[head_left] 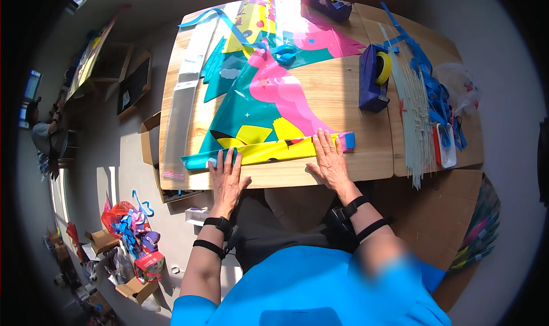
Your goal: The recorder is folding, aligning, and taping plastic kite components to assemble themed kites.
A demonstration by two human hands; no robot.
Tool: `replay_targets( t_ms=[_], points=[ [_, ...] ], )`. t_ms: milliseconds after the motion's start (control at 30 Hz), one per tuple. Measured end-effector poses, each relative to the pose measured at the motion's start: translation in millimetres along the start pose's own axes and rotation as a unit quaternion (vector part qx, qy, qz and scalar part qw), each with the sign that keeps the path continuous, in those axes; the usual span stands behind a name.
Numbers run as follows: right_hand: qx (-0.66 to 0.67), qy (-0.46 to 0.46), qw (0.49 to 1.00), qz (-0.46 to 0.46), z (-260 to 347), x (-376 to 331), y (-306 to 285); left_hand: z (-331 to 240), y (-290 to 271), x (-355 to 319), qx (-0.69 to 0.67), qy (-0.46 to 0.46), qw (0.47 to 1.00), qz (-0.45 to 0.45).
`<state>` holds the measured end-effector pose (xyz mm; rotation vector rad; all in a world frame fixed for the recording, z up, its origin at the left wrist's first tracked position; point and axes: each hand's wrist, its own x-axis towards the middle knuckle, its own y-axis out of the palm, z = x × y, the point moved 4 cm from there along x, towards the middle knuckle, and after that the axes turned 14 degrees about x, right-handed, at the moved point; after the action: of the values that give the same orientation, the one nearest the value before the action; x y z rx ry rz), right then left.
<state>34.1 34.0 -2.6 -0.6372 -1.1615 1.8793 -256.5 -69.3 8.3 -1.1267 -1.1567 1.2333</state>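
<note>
A thin, glossy sheet printed in teal, pink and yellow lies spread on the wooden table. Its near edge is folded or rolled into a long, mostly yellow strip, teal at the left end. My left hand rests with fingers spread on the strip's left part. Toward the other end, my right hand lies flat, fingertips on the strip. A small blue piece sits at the strip's right tip. Neither hand grips anything.
Two dark blue tape dispensers with yellow rolls stand right and far. Thin white rods and tangled blue ribbon lie at the right. Clear plastic sleeves lie left. Cardboard boxes stand on the floor; another person is far left.
</note>
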Motion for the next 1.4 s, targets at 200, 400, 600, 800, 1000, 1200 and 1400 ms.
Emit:
replay_targets(
  t_ms=[200,400,600,800,1000,1200,1400],
  points=[
    [0.019,-0.016,1.0,-0.016,3,0,5,0,-13,0,-0.016,-0.021,0.999,0.034],
    [0.027,0.001,1.0,-0.001,1,-4,2,-2,-10,3,0.011,-0.009,0.999,0.037],
    [0.215,0.076,0.899,-0.373,-33,7,-103,-2,-12,1,0.013,-0.009,0.999,0.05],
    [0.482,0.288,0.706,-0.432,-140,10,-143,1,-10,-1,0.019,-0.004,0.999,0.04],
    [0.189,0.314,0.876,-0.313,-128,22,-104,-5,-14,5,0.018,0.008,0.999,0.044],
    [0.103,0.435,0.74,-0.503,-187,-29,-127,-6,-13,2,0.021,0.001,0.998,0.063],
    [0.065,0.425,0.801,-0.416,-233,-119,-151,-6,-9,3,0.038,0.008,0.997,0.065]
  ],
)
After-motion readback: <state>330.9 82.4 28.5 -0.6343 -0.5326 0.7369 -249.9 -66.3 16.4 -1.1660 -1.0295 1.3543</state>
